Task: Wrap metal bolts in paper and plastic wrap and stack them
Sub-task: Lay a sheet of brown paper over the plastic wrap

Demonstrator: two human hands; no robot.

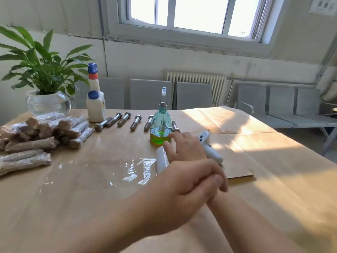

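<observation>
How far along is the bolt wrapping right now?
Done: a pile of wrapped bolts is stacked at the table's left. In hand: a sheet of plastic wrap is pulled out flat from the roll; the right hand rests on the roll, the left hand crosses over the right wrist. Left: about six bare bolts lie in a row behind, one partly hidden by the green bottle.

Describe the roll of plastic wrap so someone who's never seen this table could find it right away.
Start at the green-liquid bottle in the middle of the paper-covered table. Just in front of it lies the roll of plastic wrap, a white cylinder under the right hand. Unlike the white gun-shaped tool beside it, a clear film sheet stretches leftward from it.
</observation>
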